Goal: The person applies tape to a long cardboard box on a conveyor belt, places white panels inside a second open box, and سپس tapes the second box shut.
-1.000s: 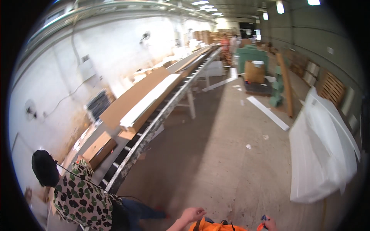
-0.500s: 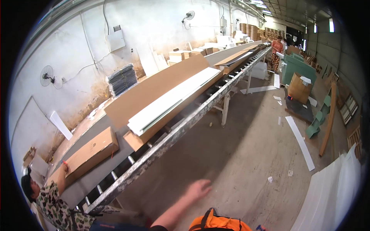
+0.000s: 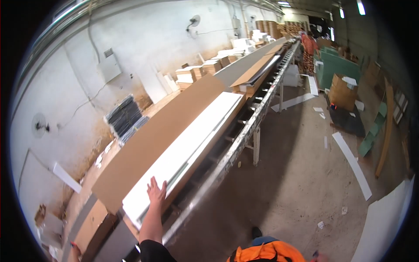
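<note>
**Operator:** Where is the workpiece located?

**Inspector:** The stack of long, flat white panels [image 3: 187,146] lies lengthwise in an open brown cardboard carton [image 3: 174,120]. The carton rests on a roller conveyor with a worn, pale metal side rail [image 3: 231,155]. Its broad flap [image 3: 126,170] stands raised along the wall side of the stack.

**Operator:** State the condition of the left hand.

**Inspector:** The left hand [image 3: 156,192] is spread, with fingers apart and pointing up the length of the stack. It lies over the top white panel, close to the near end and the rail-side edge, and grips nothing.

**Operator:** And the right hand?

**Inspector:** The right hand [image 3: 322,258] is blurred and cut by the lower edge, beside the orange fabric garment [image 3: 268,253] at the person's waist. Its finger position cannot be determined.

**Operator:** Can any marking be read?

**Inspector:** Any print on the long, closed brown cardboard box [image 3: 91,225] at lower left is too small to read. That box sits just beyond the near end of the stack; a co-worker's hand [image 3: 75,249] is at its side.
</note>
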`<state>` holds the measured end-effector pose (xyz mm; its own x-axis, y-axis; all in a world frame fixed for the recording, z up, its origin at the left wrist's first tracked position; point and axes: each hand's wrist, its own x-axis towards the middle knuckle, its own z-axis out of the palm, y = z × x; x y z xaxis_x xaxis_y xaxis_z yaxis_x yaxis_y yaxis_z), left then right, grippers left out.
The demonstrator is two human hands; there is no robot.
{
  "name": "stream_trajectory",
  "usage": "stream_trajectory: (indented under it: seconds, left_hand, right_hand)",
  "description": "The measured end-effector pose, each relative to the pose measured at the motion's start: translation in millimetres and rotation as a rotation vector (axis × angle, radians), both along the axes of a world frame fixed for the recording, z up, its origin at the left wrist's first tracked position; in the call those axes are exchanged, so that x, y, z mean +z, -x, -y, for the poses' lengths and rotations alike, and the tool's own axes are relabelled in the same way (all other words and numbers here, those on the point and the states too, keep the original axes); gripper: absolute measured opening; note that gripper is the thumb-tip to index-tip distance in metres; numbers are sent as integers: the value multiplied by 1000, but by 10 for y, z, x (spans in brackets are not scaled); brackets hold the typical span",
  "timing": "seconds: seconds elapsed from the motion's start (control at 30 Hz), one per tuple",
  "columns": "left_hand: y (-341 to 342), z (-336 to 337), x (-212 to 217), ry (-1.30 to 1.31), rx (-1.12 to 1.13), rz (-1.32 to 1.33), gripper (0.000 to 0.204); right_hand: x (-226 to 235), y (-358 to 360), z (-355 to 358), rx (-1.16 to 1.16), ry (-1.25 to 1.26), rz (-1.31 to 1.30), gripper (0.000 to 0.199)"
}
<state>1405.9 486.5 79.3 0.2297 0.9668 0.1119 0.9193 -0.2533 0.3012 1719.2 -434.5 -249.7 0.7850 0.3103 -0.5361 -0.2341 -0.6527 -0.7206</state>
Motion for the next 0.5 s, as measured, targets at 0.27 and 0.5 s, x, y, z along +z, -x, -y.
stream_trajectory:
  seconds: [0.27, 0.5]
  left_hand:
    - [492, 227, -328, 313, 89, -308, 66]
    - [367, -63, -296, -11, 294, -285, 61]
  right_hand:
    - [2126, -2410, -3870, 287, 509, 191, 65]
    - [2134, -3138, -6061, 359, 305, 466, 73]
